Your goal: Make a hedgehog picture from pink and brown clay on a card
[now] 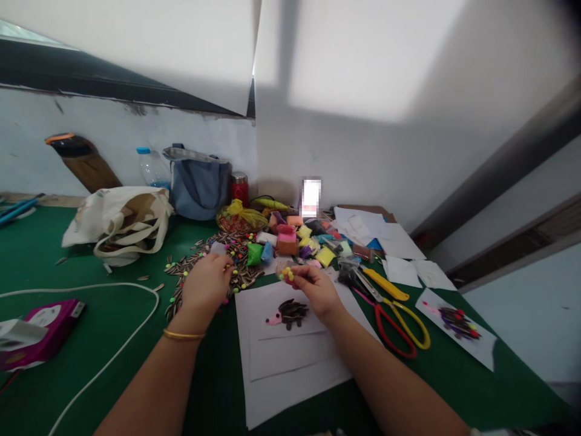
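My left hand point(206, 284) is over a heap of striped sunflower seeds point(186, 266) mixed with small bright balls. Its fingers are pinched together; what they hold, if anything, is too small to make out. In my right hand point(320, 292) a cluster of small yellow and red balls point(287, 275) is held at the fingertips, above the white paper point(267, 399). On that paper sits a hedgehog figure point(288, 313) with a pink face and a back of dark seeds. Part of the sheet is hidden behind my right forearm.
Packets of coloured clay point(287, 241) lie behind the paper. To the right are scissors point(403, 327), a yellow cutter point(385, 284) and a second hedgehog picture point(456, 324). A cloth bag point(122, 218), a purple box point(40, 333) and a white cable point(113, 357) occupy the left.
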Tool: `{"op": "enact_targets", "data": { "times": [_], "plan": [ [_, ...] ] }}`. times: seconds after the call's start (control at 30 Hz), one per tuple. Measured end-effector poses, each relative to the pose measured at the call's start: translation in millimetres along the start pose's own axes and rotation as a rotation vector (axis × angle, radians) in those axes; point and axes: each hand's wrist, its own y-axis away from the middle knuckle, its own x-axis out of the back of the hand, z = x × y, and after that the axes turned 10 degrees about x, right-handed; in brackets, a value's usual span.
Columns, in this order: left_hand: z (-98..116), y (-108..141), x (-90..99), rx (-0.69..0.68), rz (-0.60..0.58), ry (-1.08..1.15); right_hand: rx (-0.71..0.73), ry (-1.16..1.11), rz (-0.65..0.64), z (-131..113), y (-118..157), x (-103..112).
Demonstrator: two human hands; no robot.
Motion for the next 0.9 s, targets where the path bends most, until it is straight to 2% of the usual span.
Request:
{"op": "enact_targets", "data": {
  "times": [0.1,0.2,0.37,0.53,0.67,0.77,0.9],
  "plan": [
    [-17.4,-8.5,6.2,0.095,-0.116,-0.266,-0.009,-0.019,-0.008,1.0,0.2,0.0],
    [-20.8,-8.4,2.0,0.085,-0.156,-0.324,-0.015,-0.017,-0.01,1.6,-0.1,0.3],
    [-12.7,-5.5,-2.8,0.023,-0.147,-0.364,-0.009,-0.008,0.003,1.6,-1.1,0.8],
    [-9.3,-5.1,-5.0,0.024,-0.145,-0.357,-0.007,-0.017,0.011,0.5,-0.3,0.5],
    [-11.1,-5.3,-4.0,0.056,-0.087,-0.315,0.005,-0.006,0.003,0.1,0.0,1.5],
    [-12.1,-6.6,-2.0,0.083,-0.03,-0.256,0.008,-0.007,-0.002,1.1,-0.6,2.6],
    [-12.1,-10.3,-2.9,0.143,-0.035,-0.098,0.004,-0.008,-0.009,3.6,-2.1,3.4]
  ]
}}
